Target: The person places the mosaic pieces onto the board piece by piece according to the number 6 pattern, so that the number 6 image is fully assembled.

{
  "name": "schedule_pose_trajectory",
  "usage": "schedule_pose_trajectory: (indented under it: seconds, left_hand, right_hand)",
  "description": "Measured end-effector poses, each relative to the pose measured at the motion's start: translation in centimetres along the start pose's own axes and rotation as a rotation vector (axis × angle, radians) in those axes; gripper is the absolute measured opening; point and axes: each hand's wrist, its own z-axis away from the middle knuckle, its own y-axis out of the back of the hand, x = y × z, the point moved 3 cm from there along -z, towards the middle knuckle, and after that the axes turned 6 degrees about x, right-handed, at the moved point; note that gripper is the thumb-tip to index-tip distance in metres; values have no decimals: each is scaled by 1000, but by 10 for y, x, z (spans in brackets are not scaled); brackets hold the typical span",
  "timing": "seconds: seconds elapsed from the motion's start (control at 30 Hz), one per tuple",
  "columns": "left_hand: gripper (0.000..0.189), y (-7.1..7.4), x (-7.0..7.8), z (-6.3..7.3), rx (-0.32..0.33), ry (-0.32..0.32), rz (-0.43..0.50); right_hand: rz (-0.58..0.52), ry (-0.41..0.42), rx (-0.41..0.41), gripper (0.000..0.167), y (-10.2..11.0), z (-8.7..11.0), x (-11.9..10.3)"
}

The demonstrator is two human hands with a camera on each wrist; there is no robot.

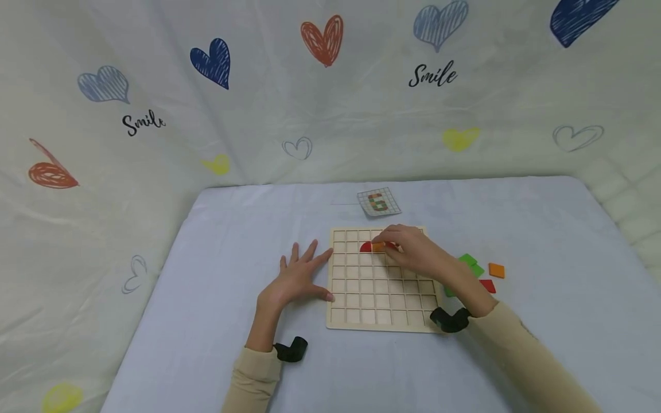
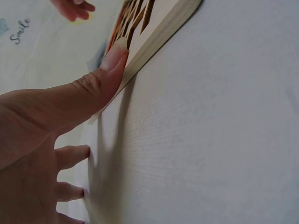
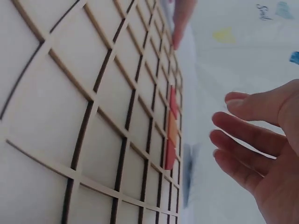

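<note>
My left hand (image 1: 293,281) spread, thumb against gridded wooden board (image 1: 368,285); right hand (image 1: 415,250) half-open (holding nothing), near red tile (image 1: 365,247), orange tile (image 1: 378,248).

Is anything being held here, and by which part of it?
Nothing is held: the right hand is empty above the wooden board; the left hand only touches its left edge.

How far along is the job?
Looks done: a red, orange, red row on the grid board. In hand: no piece shows; the right hand hovers above, the left hand touches the edge. Apparently left: loose green, orange and red pieces beside the board.
</note>
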Motion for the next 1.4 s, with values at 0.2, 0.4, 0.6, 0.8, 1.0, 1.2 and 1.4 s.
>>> schedule_pose_trajectory:
  seconds: [0.2,0.4,0.6,0.8,1.0,1.2,1.4]
  left_hand:
    - [107,-1,-3,-1,2,12,4]
    - [107,0,-2,-1,7,7,8]
    - [106,-1,0,1,3,-8,13]
    - [106,1,0,2,-1,-9,-3]
    - [105,3,-2,1,2,-1,-10]
    - [105,0,-3,0,-4,-2,-7]
    - [105,-1,-3,0,0,-2,-1]
  right_hand:
    - [-19,17,116,24,19,18,-7]
    - [12,-1,193,29,41,36,-11]
    - [53,15,249,32,56,48,-9]
    - [79,-84,237,26,65,55,2]
    - [106,-141,216,25,74,60,9]
    - [100,-267,137,21,81,70,30]
    - [112,-414,-36,19,79,75,56]
